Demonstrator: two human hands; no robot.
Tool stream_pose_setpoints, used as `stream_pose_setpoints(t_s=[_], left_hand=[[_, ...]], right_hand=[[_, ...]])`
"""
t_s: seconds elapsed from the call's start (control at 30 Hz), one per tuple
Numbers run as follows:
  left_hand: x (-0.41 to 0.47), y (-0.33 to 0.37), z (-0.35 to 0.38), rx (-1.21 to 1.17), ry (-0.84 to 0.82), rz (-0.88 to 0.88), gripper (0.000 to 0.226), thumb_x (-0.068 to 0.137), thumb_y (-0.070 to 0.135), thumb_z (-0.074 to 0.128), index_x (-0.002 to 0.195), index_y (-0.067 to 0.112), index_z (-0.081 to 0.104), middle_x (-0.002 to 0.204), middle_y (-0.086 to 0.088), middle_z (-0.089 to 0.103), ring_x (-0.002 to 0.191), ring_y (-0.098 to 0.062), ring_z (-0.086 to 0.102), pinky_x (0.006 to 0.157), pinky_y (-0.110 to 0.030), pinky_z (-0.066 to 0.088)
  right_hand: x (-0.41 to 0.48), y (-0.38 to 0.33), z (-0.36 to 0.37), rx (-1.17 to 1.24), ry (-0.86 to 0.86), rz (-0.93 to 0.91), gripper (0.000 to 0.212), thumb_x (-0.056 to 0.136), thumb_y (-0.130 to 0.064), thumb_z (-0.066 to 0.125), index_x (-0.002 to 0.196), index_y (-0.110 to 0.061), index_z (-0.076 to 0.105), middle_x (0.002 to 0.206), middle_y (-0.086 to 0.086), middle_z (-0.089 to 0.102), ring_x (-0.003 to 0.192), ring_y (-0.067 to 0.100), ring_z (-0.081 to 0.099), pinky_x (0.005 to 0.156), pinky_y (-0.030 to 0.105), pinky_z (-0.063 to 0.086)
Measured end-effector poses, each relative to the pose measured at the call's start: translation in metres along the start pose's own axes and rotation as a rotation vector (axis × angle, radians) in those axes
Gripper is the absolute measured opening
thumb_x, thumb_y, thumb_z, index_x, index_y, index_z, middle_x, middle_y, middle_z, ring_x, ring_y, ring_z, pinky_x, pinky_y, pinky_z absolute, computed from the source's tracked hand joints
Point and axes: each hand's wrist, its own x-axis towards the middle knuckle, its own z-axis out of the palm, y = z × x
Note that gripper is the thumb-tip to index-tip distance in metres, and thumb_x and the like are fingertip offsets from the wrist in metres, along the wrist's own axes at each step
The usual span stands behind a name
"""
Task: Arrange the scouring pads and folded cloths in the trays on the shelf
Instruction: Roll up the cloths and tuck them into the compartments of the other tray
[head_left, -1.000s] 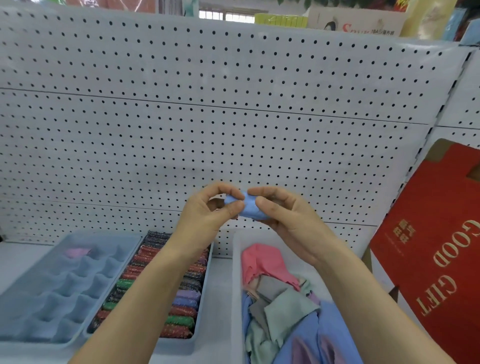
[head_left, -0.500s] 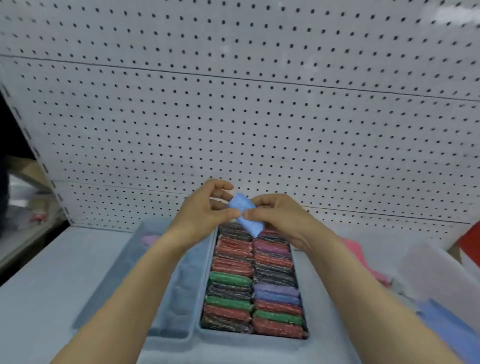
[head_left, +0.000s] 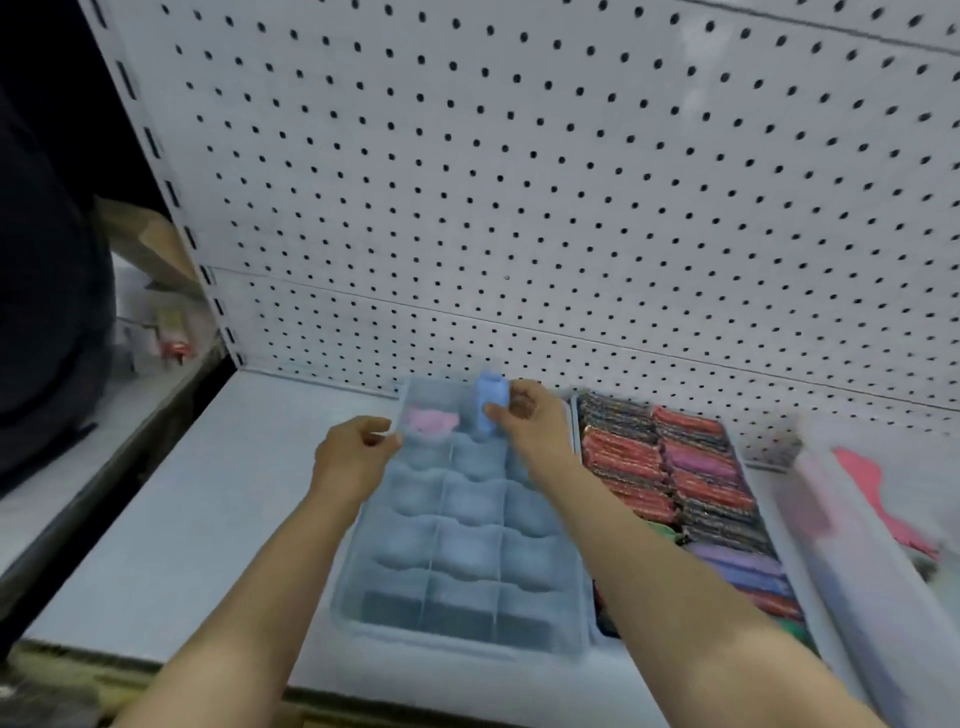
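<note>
A translucent divided tray (head_left: 569, 618) with several compartments lies on the shelf in front of me. My right hand (head_left: 530, 421) pinches a rolled blue cloth (head_left: 487, 408) upright over the middle compartment of the tray's back row. A folded pink cloth (head_left: 430, 421) sits in the back left compartment. My left hand (head_left: 353, 454) holds the tray's left rim near the back, fingers curled on its edge. To the right, a second tray (head_left: 575, 431) is packed with rows of coloured scouring pads (head_left: 670, 467).
A white pegboard wall (head_left: 519, 182) rises right behind the trays. A bin (head_left: 841, 561) with loose cloths, a pink one on top, stands at the far right, blurred. The grey shelf surface (head_left: 182, 519) extends to the left. A dark-clothed person stands at the left edge.
My view has swung left and down. Both hands lowered from chest height; the right carried the blue cloth to the divided tray's back row, and the left let go of it and took the tray rim.
</note>
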Motion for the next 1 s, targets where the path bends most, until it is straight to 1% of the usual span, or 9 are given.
stream_pose_setpoints(t_s=[0.1, 0.17, 0.27, 0.4, 0.63, 0.73, 0.83, 0.93, 1.0], left_hand=[[0.007, -0.003, 0.001, -0.120, 0.009, -0.033, 0.009, 0.086, 0.014, 0.074, 0.095, 0.016, 0.072, 0.094, -0.002, 0.072, 0.094, -0.024, 0.067, 0.091, -0.039, 0.054], [0.008, -0.001, 0.001, -0.149, 0.006, -0.035, 0.016, 0.087, 0.011, 0.073, 0.082, 0.025, 0.067, 0.085, 0.004, 0.068, 0.086, -0.021, 0.063, 0.087, -0.036, 0.052], [0.011, -0.004, 0.001, -0.180, -0.010, -0.035, 0.020, 0.088, 0.011, 0.072, 0.079, 0.028, 0.067, 0.086, 0.003, 0.069, 0.086, -0.022, 0.064, 0.084, -0.035, 0.052], [0.013, -0.006, 0.000, -0.211, -0.014, -0.038, 0.012, 0.087, 0.011, 0.071, 0.086, 0.023, 0.072, 0.090, -0.002, 0.071, 0.087, -0.024, 0.066, 0.085, -0.037, 0.053], [0.011, -0.003, 0.001, -0.181, -0.023, -0.028, 0.008, 0.091, 0.014, 0.068, 0.096, 0.019, 0.072, 0.094, 0.000, 0.070, 0.088, -0.020, 0.065, 0.078, -0.030, 0.050], [0.011, -0.004, 0.003, -0.190, -0.024, -0.028, 0.010, 0.092, 0.016, 0.067, 0.100, 0.018, 0.071, 0.095, 0.000, 0.069, 0.087, -0.019, 0.064, 0.075, -0.028, 0.046], [0.011, -0.006, 0.003, -0.198, -0.017, -0.031, 0.010, 0.091, 0.016, 0.068, 0.101, 0.017, 0.072, 0.094, 0.000, 0.069, 0.087, -0.019, 0.064, 0.074, -0.028, 0.047], [0.010, -0.005, 0.004, -0.209, -0.008, -0.032, 0.008, 0.091, 0.015, 0.068, 0.098, 0.017, 0.071, 0.092, -0.001, 0.069, 0.084, -0.019, 0.063, 0.074, -0.029, 0.048], [0.010, -0.005, 0.004, -0.215, -0.003, -0.037, 0.008, 0.091, 0.015, 0.068, 0.097, 0.018, 0.071, 0.092, -0.001, 0.070, 0.085, -0.020, 0.064, 0.076, -0.030, 0.050]], right_hand=[[0.007, 0.011, 0.006, -0.255, -0.028, -0.072, 0.023, 0.082, 0.003, 0.071, 0.094, -0.016, 0.066, 0.086, -0.002, 0.068, 0.083, 0.018, 0.062, 0.076, 0.027, 0.052], [0.013, 0.013, 0.009, -0.604, -0.071, -0.162, 0.021, 0.083, -0.006, 0.068, 0.102, -0.014, 0.069, 0.091, 0.003, 0.072, 0.086, 0.024, 0.064, 0.081, 0.034, 0.052], [0.022, 0.006, 0.015, -1.095, -0.124, -0.261, 0.025, 0.084, -0.013, 0.060, 0.108, -0.019, 0.068, 0.099, 0.007, 0.073, 0.095, 0.031, 0.065, 0.082, 0.036, 0.045], [0.031, -0.005, 0.020, -1.390, -0.192, -0.308, 0.026, 0.088, -0.014, 0.056, 0.112, -0.019, 0.063, 0.108, 0.006, 0.069, 0.104, 0.029, 0.062, 0.081, 0.033, 0.039], [0.036, -0.009, 0.030, -1.592, -0.301, -0.248, 0.013, 0.086, -0.008, 0.057, 0.092, -0.018, 0.061, 0.093, 0.005, 0.067, 0.092, 0.030, 0.064, 0.071, 0.029, 0.034], [0.043, -0.009, 0.027, -1.437, -0.391, -0.171, 0.003, 0.088, -0.018, 0.058, 0.088, -0.016, 0.060, 0.080, 0.005, 0.059, 0.083, 0.030, 0.056, 0.069, 0.030, 0.037], [0.041, -0.005, 0.021, -1.279, -0.396, -0.166, 0.015, 0.090, -0.024, 0.058, 0.097, -0.016, 0.068, 0.096, 0.011, 0.068, 0.089, 0.031, 0.058, 0.066, 0.031, 0.038], [0.036, 0.002, 0.022, -1.258, -0.387, -0.183, 0.029, 0.097, -0.027, 0.053, 0.069, -0.020, 0.046, 0.097, 0.015, 0.068, 0.094, 0.033, 0.059, 0.065, 0.032, 0.032], [0.035, 0.004, 0.023, -1.221, -0.378, -0.171, 0.028, 0.097, -0.027, 0.053, 0.072, -0.019, 0.045, 0.097, 0.015, 0.067, 0.094, 0.033, 0.059, 0.065, 0.032, 0.032]])
